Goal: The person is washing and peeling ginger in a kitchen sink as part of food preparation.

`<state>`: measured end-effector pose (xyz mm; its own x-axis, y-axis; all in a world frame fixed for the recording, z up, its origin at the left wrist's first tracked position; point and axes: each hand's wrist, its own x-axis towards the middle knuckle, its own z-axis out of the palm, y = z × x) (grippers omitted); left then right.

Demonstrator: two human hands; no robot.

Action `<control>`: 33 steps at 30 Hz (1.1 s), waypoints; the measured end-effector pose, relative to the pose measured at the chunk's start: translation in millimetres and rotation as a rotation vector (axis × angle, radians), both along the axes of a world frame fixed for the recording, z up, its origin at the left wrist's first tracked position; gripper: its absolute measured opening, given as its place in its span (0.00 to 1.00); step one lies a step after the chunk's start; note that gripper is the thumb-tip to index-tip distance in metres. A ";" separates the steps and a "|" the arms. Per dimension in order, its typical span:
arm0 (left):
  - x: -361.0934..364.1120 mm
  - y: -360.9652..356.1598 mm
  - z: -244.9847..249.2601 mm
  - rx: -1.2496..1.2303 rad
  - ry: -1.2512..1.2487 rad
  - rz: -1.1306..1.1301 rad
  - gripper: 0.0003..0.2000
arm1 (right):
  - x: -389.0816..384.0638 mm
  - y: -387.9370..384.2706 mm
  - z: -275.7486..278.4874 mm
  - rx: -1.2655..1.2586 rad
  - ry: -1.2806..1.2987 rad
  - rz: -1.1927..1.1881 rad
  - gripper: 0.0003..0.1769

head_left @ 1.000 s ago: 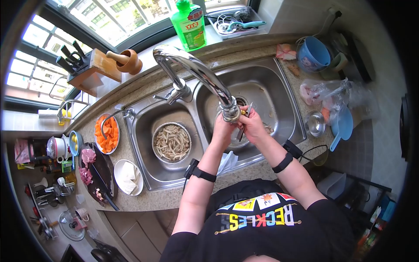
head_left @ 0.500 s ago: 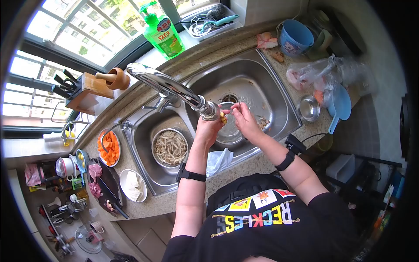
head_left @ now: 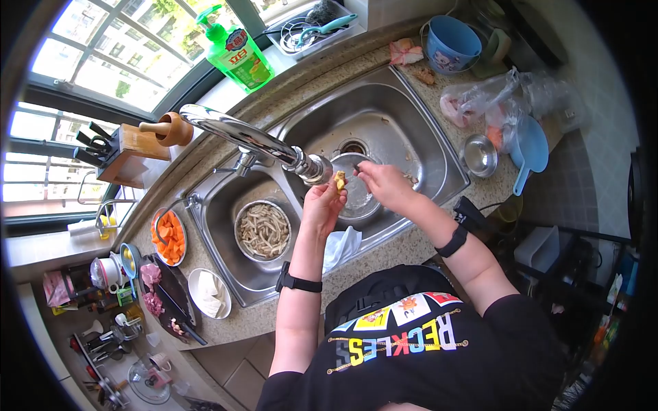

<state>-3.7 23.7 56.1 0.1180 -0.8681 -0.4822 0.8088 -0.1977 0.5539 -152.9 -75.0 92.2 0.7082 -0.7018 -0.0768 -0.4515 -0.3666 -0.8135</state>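
Observation:
Just below the faucet head [head_left: 317, 168], my left hand [head_left: 325, 205] pinches a small yellow piece that looks like peeled ginger [head_left: 340, 180]. To its right, my right hand [head_left: 385, 185] has fingers pressed together on a small dark thing [head_left: 356, 168], too small to name. The two hands are apart. Beneath them in the large basin [head_left: 404, 123] lies a round metal bowl [head_left: 358, 205] with water in it, partly covered by my hands. In the smaller basin, a metal bowl [head_left: 237, 233] holds pale, greyish-brown strips in liquid.
Left of the sink are orange chunks [head_left: 171, 236] in a bowl, a white dish [head_left: 205, 291] and a dark cutting board [head_left: 175, 288] with meat and a knife. A white plastic bag [head_left: 343, 246] hangs at the sink's front edge. A blue dipper [head_left: 529, 147] lies at right.
My hands have moved apart, and the ginger now shows above my left fingers. The water splashing near the drain is no longer seen. The view has shifted slightly.

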 end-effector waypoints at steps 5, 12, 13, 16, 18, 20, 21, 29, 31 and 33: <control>-0.7 -0.1 -2.3 0.007 -0.001 0.045 0.10 | 4.7 14.5 -2.5 -0.220 0.052 0.074 0.04; -3.1 6.3 -3.6 0.001 0.066 0.013 0.08 | 10.2 -7.3 -33.9 -0.306 0.382 -0.052 0.05; -1.9 4.4 -4.9 -0.014 0.080 0.050 0.08 | 9.5 -8.3 -24.2 -0.256 0.300 -0.038 0.05; -1.7 4.9 -13.0 -0.045 0.089 0.087 0.08 | 8.5 5.7 -11.2 -0.206 0.162 0.012 0.04; -4.5 7.0 -10.7 -0.007 0.066 0.110 0.08 | 10.6 16.9 3.4 -0.254 0.179 0.099 0.05; -3.7 7.9 -11.3 0.005 0.046 0.110 0.08 | 14.2 16.5 -9.2 -0.310 0.167 0.106 0.05; -2.4 9.2 -16.5 0.015 0.038 0.107 0.07 | 17.9 14.5 -18.2 -0.328 0.260 0.097 0.05; -6.1 14.7 -12.3 0.029 0.055 0.149 0.08 | 13.9 12.9 -9.0 -0.244 0.145 0.006 0.03; -9.2 14.1 -7.6 0.030 0.026 0.141 0.08 | 13.6 23.2 0.9 -0.274 0.189 0.076 0.03; -11.1 13.7 -3.3 0.033 -0.002 0.124 0.08 | 14.0 21.7 -8.7 -0.355 0.205 0.152 0.03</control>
<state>-14.8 37.4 52.8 0.2245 -0.8304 -0.5099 0.8268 -0.1146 0.5507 -138.9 -53.3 83.5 0.8006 -0.5992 0.0010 -0.5098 -0.6820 -0.5244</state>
